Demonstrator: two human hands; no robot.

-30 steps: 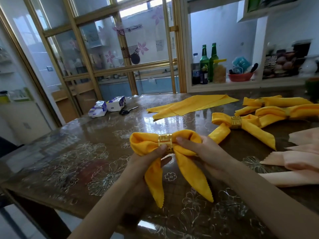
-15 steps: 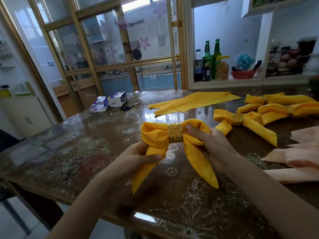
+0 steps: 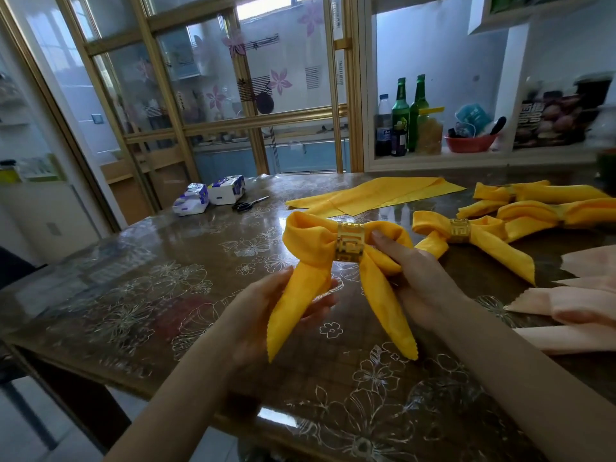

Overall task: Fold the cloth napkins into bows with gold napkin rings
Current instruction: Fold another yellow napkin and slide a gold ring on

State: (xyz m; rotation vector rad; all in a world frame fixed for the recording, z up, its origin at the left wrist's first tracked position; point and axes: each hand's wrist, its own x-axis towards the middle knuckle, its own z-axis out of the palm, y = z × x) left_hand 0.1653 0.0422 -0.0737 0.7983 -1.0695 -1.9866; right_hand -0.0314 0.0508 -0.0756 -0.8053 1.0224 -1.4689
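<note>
In the head view, both forearms reached forward from the lower edge over the glossy flower-patterned table (image 3: 133,295). The left hand (image 3: 266,305) lay palm-up and tilted inward, thumb above and fingers curled beneath, pinching the left tail of the yellow napkin bow (image 3: 310,241). That tail ran down between thumb and fingers and hung past the palm to a pinked tip. The right hand (image 3: 420,278) came in from the right, its forefinger stretched along the top of the right loop, the tip just beside the gold napkin ring (image 3: 350,241); its other fingers were curled round the cloth under that loop. The ring sat at the bow's waist, above the left fingers and just left of the right forefinger. The right tail hung below the right hand's knuckles. Beyond the right fingers lay a finished bow (image 3: 483,238), with flat yellow napkins (image 3: 373,195) farther back and pink napkins (image 3: 583,305) to the right.
</note>
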